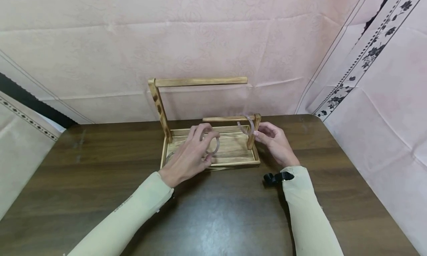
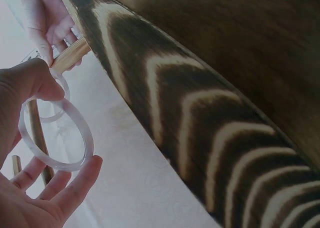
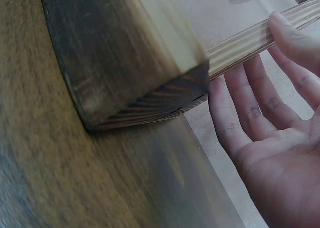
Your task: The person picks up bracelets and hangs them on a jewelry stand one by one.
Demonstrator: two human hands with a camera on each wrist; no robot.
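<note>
A pale translucent bangle is pinched between the thumb and fingertips of my left hand, above the tray of a wooden rack. My right hand grips the rack's short right post, thumb on one side and fingers on the other. Around the rack's lower bar, close to that post, hangs a second pale bangle. Part of another clear ring shows at the tray's left, mostly hidden by my left hand.
On the rack's left a tall post carries a long upper bar that reaches right. The rack stands near the back edge of a dark wooden table. Behind it hangs a pale patterned cloth.
</note>
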